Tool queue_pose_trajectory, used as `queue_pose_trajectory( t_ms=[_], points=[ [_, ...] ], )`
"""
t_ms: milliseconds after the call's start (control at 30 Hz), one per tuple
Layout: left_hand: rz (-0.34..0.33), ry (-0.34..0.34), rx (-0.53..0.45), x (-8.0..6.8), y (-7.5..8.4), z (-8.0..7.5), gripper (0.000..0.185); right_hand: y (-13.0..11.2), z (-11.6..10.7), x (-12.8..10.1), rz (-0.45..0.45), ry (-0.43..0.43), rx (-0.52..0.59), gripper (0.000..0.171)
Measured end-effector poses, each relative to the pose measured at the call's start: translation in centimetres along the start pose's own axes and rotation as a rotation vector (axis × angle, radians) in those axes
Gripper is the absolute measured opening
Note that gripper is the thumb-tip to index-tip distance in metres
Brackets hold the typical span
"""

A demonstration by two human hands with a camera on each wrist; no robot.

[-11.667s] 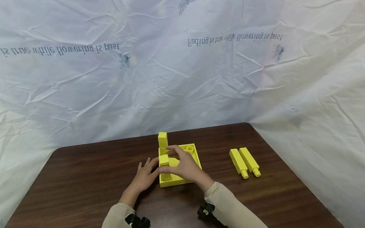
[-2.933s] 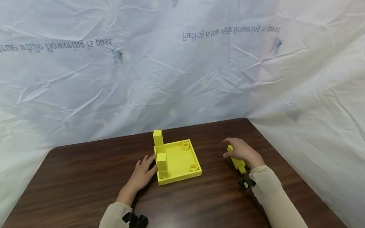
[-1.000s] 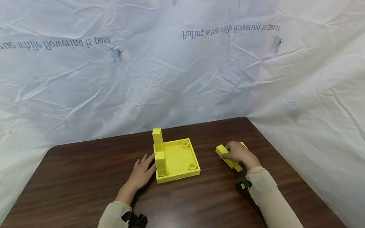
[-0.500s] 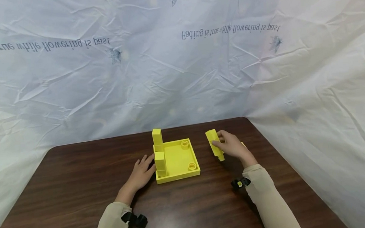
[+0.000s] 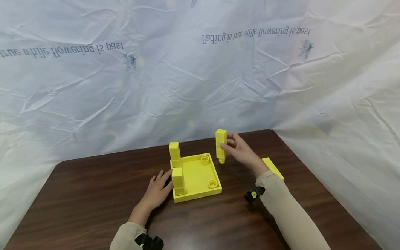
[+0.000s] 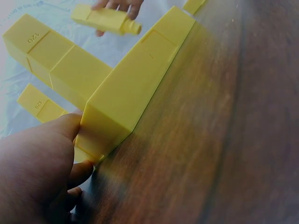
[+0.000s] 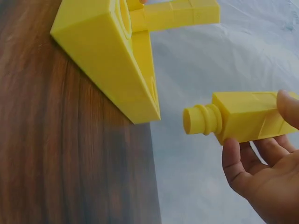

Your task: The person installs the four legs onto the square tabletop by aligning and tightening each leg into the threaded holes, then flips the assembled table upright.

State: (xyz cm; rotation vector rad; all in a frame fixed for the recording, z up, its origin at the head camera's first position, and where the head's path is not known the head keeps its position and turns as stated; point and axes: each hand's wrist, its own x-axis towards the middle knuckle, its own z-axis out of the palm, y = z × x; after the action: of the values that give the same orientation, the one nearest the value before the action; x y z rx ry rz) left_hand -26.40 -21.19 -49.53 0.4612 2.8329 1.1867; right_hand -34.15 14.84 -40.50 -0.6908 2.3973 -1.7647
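Observation:
A yellow square tray (image 5: 197, 195) lies on the table with two square posts upright at its left corners, the far post (image 5: 174, 151) and the near post (image 5: 178, 179). Round sockets show at its right corners, one far socket (image 5: 205, 159) and one near socket (image 5: 213, 183). My left hand (image 5: 157, 189) rests at the tray's left wall, its thumb touching the wall in the left wrist view; some fingers are hidden there. My right hand (image 5: 243, 152) pinches a yellow table leg (image 5: 220, 139) above the table, right of the tray. Its ridged round peg (image 7: 201, 120) points down in the head view.
Another yellow leg (image 5: 272, 168) lies on the brown wooden table (image 5: 89, 206) at the right, partly hidden by my right forearm. A pale printed sheet (image 5: 170, 85) hangs behind the table and along its sides.
My right hand has picked one leg off the table, carried it left towards the tray and turned it upright. My left hand has stayed by the tray.

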Motion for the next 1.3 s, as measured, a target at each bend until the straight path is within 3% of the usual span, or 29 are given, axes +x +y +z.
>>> queue_pose_trajectory(
  t_ms=[267, 400, 633, 800, 1133, 1300],
  points=[
    [0.006, -0.001, -0.01, -0.1, 0.1, 0.1, 0.061, 0.1, 1.9, 2.3, -0.016, 0.001, 0.009, 0.045],
    [0.02, 0.003, -0.02, -0.1, 0.2, 0.2, 0.06, 0.4, 2.6, 3.0, -0.033, -0.007, -0.007, 0.053],
    [0.064, 0.027, -0.042, -0.1, 0.3, 0.2, 0.061, 0.8, 3.5, 3.6, -0.031, -0.023, -0.039, 0.047],
    [0.052, 0.006, -0.024, -0.1, 0.2, 0.1, 0.06, 1.2, 3.9, 3.8, -0.018, -0.023, -0.04, 0.048],
    [0.034, -0.002, -0.021, -0.1, 0.1, 0.0, 0.06, 1.7, 4.7, 3.8, 0.005, -0.047, -0.179, 0.058],
    [0.015, -0.018, -0.02, 0.0, 0.0, -0.3, 0.061, 1.7, 4.9, 3.9, -0.007, -0.046, -0.184, 0.056]
  ],
)
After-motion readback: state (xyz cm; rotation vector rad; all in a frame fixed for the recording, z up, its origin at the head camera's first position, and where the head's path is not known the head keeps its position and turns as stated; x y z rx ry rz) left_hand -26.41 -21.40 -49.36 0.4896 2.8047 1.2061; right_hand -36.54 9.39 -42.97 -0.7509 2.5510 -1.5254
